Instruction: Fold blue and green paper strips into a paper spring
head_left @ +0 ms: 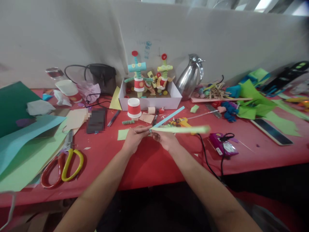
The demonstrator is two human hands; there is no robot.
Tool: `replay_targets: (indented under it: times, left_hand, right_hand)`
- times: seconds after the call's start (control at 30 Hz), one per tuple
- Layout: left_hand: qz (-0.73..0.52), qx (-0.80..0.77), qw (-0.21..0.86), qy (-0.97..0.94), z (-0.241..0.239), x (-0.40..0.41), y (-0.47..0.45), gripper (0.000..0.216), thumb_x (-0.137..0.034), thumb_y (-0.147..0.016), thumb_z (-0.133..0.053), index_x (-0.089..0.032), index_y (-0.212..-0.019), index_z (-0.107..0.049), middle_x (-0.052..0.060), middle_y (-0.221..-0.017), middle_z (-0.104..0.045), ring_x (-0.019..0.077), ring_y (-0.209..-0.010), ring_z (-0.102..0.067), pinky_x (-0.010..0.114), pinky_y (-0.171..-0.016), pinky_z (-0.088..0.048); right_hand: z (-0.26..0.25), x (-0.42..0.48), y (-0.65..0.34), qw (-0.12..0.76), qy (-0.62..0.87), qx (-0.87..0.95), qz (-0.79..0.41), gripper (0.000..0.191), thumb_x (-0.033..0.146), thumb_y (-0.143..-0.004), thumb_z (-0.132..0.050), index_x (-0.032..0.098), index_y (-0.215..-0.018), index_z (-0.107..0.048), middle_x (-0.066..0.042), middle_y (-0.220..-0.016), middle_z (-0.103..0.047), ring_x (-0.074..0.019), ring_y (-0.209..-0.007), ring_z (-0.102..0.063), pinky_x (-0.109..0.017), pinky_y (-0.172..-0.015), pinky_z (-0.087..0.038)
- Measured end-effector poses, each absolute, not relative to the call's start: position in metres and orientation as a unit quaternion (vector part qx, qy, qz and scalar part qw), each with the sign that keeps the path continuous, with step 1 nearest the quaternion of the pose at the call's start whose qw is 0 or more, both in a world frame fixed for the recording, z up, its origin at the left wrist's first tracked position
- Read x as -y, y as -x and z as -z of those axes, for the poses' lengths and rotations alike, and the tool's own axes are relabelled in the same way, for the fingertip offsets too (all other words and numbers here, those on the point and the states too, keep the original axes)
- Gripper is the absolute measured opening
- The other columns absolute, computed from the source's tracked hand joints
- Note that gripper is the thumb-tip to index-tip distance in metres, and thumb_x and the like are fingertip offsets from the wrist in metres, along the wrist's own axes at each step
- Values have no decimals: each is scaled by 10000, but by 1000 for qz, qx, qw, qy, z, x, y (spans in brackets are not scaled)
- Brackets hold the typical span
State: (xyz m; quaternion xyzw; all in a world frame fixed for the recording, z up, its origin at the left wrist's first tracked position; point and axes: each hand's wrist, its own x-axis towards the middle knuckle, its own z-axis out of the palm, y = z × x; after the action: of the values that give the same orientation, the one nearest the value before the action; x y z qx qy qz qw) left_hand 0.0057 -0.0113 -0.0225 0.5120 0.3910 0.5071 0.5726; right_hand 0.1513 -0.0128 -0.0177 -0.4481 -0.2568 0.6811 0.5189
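"Where are the blue strip (169, 117) and the green strip (180, 130)?"

"At my fingertips. My left hand (134, 138) pinches their near ends where they meet; my right hand (167, 139) seems to pinch there too, its thumb partly hidden."

"Their long axes?"

"Both run off to my right: blue slants away from me, green goes almost straight across in front of my right hand, so that hand is nearer the loose lengths."

"What's around?"

"A red-covered bench (145, 167). A glue gun (182, 122) lies just beyond the green strip, a white box (151, 103) farther off, scissors (69, 152) well to my left."
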Motion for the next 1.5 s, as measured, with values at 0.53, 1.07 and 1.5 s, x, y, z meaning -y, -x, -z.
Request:
replay_targets:
  times: [0.53, 1.07, 1.5]
  left_hand:
    - [-488, -413, 367, -676, 28, 16, -1, 433, -49, -730, -593, -290, -1059, -740, 56, -1005, -723, 225, -918, -636, 355, -904, -461]
    - [-432, -429, 620, -495, 15, 16, 1, 290, -330, -709, -754, -167, -947, -771, 71, -768, -738, 183, -733, -660, 335, -799, -506]
    - [-585, -361, 631, -360, 11, 18, -6, 192, -277, -647, -816, -188, -797, -737, 6, -777, -699, 106, -718, -614, 249, -721, -491]
  right_hand:
    - [19, 10, -165, 501, 435, 359, -657, 345, 363, -903, -591, 164, -1185, -579, -92, -1194, -599, -217, -1012, -612, -410, -848, -533]
    - [15, 15, -161, 452, 455, 394, -658, 188, 273, -577, -827, 173, -680, -706, -28, -647, -710, -147, -619, -676, -267, -636, -553]
    - [5, 28, -147, 556, 387, 502, -538, 244, 313, -707, -737, 244, -938, -704, 6, -873, -713, -138, -783, -640, -254, -696, -506]
